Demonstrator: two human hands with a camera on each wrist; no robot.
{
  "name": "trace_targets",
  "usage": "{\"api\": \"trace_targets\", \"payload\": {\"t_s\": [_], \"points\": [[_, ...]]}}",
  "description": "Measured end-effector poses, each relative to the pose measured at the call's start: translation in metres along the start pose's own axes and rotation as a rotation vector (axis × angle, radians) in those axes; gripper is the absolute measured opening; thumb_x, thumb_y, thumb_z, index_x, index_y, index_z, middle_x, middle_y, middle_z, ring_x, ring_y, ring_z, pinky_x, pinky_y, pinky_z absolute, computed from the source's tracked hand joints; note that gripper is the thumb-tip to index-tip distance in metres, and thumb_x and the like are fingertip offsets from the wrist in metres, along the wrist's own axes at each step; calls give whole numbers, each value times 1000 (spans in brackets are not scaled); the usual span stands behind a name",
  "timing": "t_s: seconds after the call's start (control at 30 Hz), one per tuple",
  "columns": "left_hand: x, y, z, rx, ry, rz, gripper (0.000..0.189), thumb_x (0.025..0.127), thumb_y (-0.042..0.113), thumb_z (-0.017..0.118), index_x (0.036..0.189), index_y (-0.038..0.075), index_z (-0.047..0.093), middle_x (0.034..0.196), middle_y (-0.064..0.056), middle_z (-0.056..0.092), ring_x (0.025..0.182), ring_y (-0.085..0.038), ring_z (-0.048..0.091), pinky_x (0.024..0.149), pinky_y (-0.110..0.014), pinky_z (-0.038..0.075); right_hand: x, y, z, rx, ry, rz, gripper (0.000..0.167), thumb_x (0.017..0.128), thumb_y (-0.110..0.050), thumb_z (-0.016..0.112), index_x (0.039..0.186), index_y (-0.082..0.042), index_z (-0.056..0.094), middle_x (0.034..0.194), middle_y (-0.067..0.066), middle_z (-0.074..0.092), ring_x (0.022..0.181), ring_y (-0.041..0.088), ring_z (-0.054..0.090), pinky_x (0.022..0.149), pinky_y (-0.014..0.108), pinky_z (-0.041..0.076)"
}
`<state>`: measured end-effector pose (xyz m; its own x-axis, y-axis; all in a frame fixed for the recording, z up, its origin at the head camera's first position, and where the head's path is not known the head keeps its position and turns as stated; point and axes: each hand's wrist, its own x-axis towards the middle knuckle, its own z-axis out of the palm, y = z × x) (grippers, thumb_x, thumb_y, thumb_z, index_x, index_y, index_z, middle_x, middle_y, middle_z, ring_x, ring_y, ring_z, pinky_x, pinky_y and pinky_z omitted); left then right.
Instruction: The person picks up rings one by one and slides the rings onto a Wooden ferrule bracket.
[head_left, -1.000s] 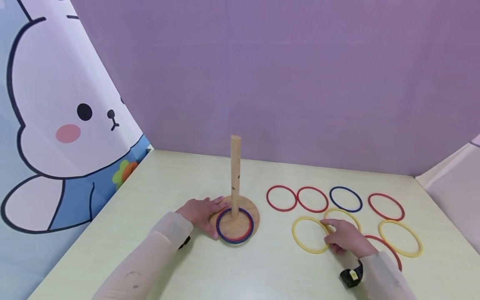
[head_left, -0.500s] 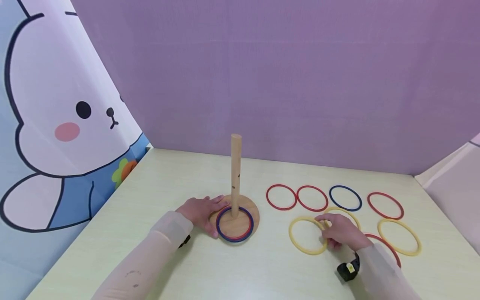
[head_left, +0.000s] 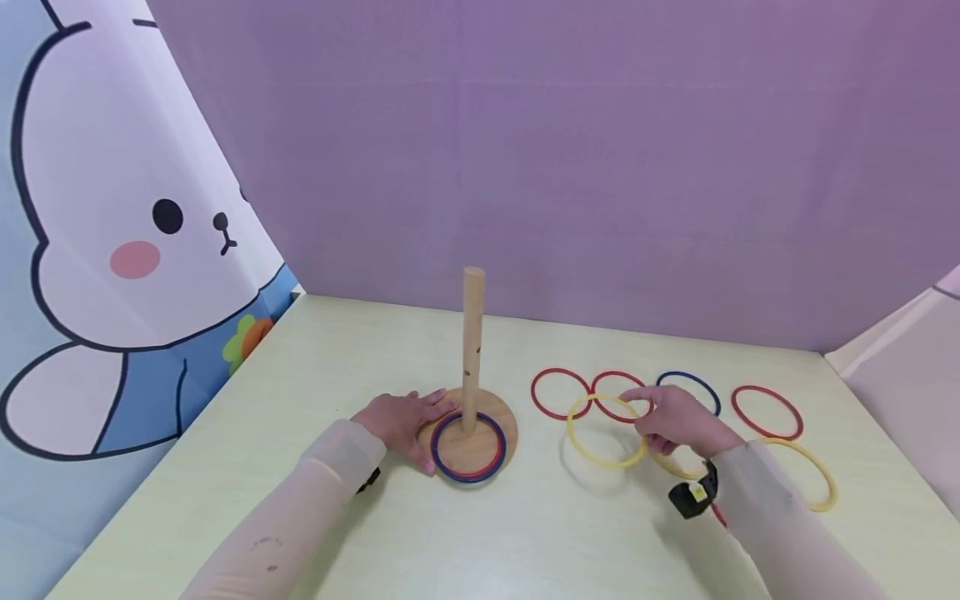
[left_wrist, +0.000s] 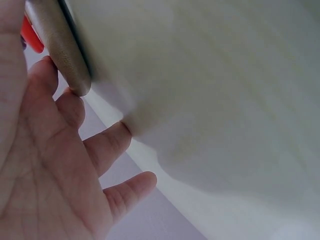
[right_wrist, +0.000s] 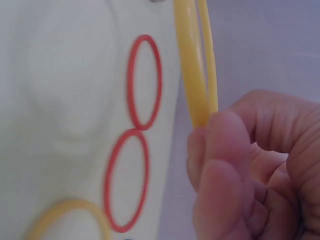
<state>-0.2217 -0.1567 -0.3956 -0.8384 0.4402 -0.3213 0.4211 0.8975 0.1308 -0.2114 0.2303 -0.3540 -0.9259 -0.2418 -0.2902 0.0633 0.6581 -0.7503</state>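
Note:
My left hand (head_left: 401,429) rests with spread fingers on the left edge of a round wooden base (head_left: 502,406). From this base rises an upright wooden peg (head_left: 472,342). A blue ring (head_left: 468,480) lies round the peg's foot over a red ring, and both overhang the base's front edge. Right of the stand, my right hand (head_left: 682,417) pinches the right side of a yellow ring (right_wrist: 192,75) between thumb and fingers. The ring is raised above the table, its shadow below it. In the left wrist view, fingertips touch the base's rim (left_wrist: 75,70).
Two red rings (head_left: 533,390) lie side by side behind the held ring. A blue ring (head_left: 678,374), another red ring (head_left: 780,436) and a yellow ring (head_left: 831,487) lie farther right. Another yellow ring (head_left: 678,474) and a red ring (head_left: 718,514) are partly hidden under my right arm.
My right hand has taken hold of the front yellow ring and lifted it off the table, up and slightly left. The left hand has stayed on the base.

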Motion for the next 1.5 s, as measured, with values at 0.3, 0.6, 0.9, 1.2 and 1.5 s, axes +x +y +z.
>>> {"api": "trace_targets", "payload": {"t_s": [0.3, 0.6, 0.9, 1.2, 1.5], "points": [[0, -2, 2, -3, -4, -11, 98, 66, 52, 82, 149, 30, 35, 156, 6, 26, 137, -39, 32, 97, -59, 39, 3, -46, -23, -12, -27, -63, 60, 78, 4, 51, 138, 4, 44, 55, 4, 50, 50, 14, 46, 49, 28, 47], [1, -2, 3, 12, -10, -6, 100, 66, 55, 82, 150, 30, 34, 157, 6, 26, 137, -38, 33, 96, -58, 41, 2, -85, -40, -35, -50, -90, 60, 79, 1, 52, 139, 2, 45, 57, 4, 51, 51, 14, 48, 50, 28, 46], [2, -1, 0, 15, -12, -9, 99, 66, 53, 82, 150, 30, 34, 157, 7, 26, 137, -39, 32, 95, -57, 42, -1, -112, -50, 32, 23, -161, 56, 83, -1, 54, 138, -2, 48, 63, 4, 56, 54, 15, 51, 54, 28, 49], [1, 0, -2, 22, -19, -6, 99, 67, 53, 82, 150, 31, 33, 157, 7, 24, 137, -40, 31, 93, -56, 44, -9, -132, -44, 389, 105, -249, 55, 85, 2, 50, 140, -4, 45, 62, 2, 55, 50, 11, 49, 52, 23, 48], [1, 0, -1, 9, -19, 6, 100, 66, 53, 82, 150, 29, 34, 157, 4, 26, 136, -40, 33, 93, -60, 42, -16, -159, -25, 628, 225, -315, 55, 84, 6, 53, 138, -6, 49, 61, 4, 56, 49, 12, 50, 50, 22, 48]]}}
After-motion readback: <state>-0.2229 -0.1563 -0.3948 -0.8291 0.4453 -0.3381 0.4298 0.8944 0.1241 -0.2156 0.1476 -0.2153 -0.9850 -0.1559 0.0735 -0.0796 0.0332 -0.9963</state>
